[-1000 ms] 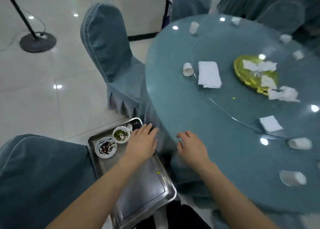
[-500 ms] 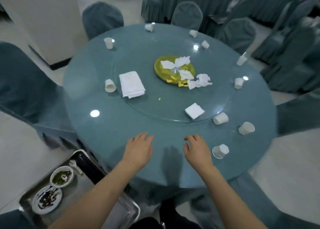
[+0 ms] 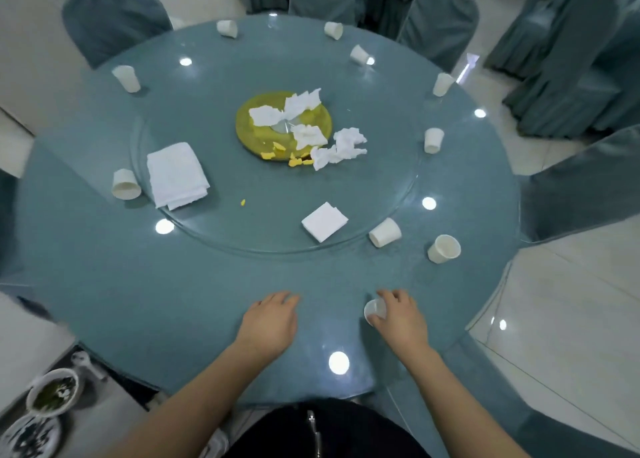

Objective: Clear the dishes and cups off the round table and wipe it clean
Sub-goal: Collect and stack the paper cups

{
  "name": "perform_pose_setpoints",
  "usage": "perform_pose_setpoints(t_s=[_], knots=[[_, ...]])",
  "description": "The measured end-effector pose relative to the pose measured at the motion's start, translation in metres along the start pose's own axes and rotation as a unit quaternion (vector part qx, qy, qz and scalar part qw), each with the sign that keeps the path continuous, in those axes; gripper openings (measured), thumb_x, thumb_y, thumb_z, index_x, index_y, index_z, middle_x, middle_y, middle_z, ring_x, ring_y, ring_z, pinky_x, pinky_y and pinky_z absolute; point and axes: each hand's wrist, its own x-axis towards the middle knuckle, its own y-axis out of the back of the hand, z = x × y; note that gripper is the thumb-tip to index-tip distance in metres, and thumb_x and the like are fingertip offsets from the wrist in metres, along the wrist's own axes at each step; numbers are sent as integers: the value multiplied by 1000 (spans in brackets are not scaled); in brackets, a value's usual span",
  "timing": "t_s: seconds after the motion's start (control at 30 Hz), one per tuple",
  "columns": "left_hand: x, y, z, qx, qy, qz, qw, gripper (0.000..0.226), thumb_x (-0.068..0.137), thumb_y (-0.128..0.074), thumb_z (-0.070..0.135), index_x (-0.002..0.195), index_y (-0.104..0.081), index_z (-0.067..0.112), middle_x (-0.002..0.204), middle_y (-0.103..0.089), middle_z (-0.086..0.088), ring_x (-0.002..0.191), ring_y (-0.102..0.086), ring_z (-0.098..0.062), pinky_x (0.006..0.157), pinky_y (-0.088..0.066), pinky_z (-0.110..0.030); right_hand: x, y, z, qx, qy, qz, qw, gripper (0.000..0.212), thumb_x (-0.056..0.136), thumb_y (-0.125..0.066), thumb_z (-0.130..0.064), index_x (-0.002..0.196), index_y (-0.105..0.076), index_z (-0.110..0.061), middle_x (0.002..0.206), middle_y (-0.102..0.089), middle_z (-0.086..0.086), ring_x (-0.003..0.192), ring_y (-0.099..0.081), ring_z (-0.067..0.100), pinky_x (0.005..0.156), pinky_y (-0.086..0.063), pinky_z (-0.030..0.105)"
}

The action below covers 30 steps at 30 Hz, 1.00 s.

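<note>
Bottom left corner: 2 soiled dishes cut off by the frame edge — a small bowl (image 3: 52,392) with dark green residue and a sauce-smeared saucer (image 3: 30,437); white spoon (image 3: 87,364) beside them, blurred. Supporting surface beneath not identifiable.

Round table (image 3: 145,298), blue-grey, glass-topped; near edge partly hidden behind the forearms and a dark garment (image 3: 325,433).

Left sector: folded white cloth (image 3: 176,175) on the glass turntable (image 3: 214,235), with a tipped paper cup (image 3: 125,184) just beside it on the outer ring.

Centre: yellow plate (image 3: 247,126), largely covered by crumpled tissues (image 3: 341,147); yellow food scraps at its near rim. Folded napkin (image 3: 324,221) near the turntable's front edge.

Left hand (image 3: 268,324): flat, palm down, fingers loosely extended on the table, holding nothing.

Right hand (image 3: 398,319): fingers curled around a small white cup (image 3: 374,311), thumb and fingertips touching it; most of the cup hidden by the hand.

Right sector: 2 cups on their sides — 1 (image 3: 385,232) at the turntable rim, 1 (image 3: 444,248) further out. Remaining cups spaced around the far rim, detail too small to resolve.

Perimeter: covered chairs (image 3: 440,17), several cropped.

No legible brand, label or writing anywhere.
</note>
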Motion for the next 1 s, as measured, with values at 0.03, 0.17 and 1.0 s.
perform_pose_setpoints(t_s=[0.03, 0.17, 1.0], knots=[[2, 0, 3, 0, 1, 0, 1000, 50, 101, -42, 33, 150, -43, 28, 151, -48, 4, 138, -46, -20, 107, -40, -34, 3, -1, 4, 11, 5, -10, 1000, 52, 89, -67, -41, 137, -54, -28, 130, -50, 4, 120, -50, 27, 95, -48, 39], [13, 3, 10, -64, 24, 1, 998, 45, 101, -40, 35, 144, -50, 27, 140, -56, 2, 130, -54, -22, 104, -45, -35, 12, -3, 6, 111, 4, 7, 994, 48, 83, -76, -34, 127, -61, -19, 121, -57, 6, 112, -56, 28, 92, -43, 35], [74, 65, 67, -651, 102, 64, 750, 39, 86, -81, 11, 122, -65, 9, 113, -77, -2, 112, -70, -16, 89, -53, -20, 33, 53, -44, 352, 251, 74, 899, 61, 80, -85, -31, 132, -55, -27, 128, -55, -16, 122, -56, 10, 101, -44, 20]])
